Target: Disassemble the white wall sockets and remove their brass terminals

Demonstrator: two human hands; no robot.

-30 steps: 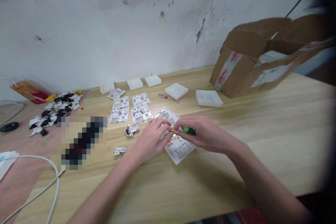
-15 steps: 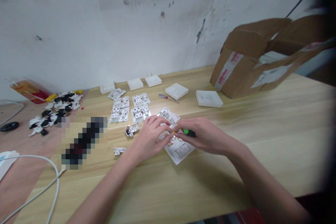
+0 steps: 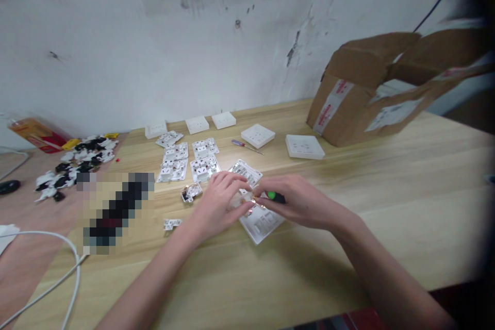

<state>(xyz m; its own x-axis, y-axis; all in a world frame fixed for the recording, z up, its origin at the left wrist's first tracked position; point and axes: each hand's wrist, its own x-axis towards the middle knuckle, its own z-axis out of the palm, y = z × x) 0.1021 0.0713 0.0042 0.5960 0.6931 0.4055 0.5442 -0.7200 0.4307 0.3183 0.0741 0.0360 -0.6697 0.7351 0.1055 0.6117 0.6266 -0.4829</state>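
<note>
My left hand [image 3: 220, 203] rests on an opened white socket panel [image 3: 261, 221] lying on the wooden table [image 3: 386, 206], its fingers pinched on a small brass part at the panel's middle. My right hand [image 3: 297, 201] is closed round a screwdriver with a green and black handle [image 3: 276, 197], its tip meeting the left fingertips over the panel. The brass part is too small to make out clearly.
Several white socket plates and backs [image 3: 185, 157] lie behind the hands, with a small red-handled screwdriver [image 3: 247, 146]. An open cardboard box [image 3: 371, 93] stands at the right. Black and white parts [image 3: 73, 165] pile up at the left; a white cable [image 3: 58, 278] runs near the left edge.
Both hands stay on the panel with hardly any motion. The view has shifted slightly, so everything sits a little further left and lower.
</note>
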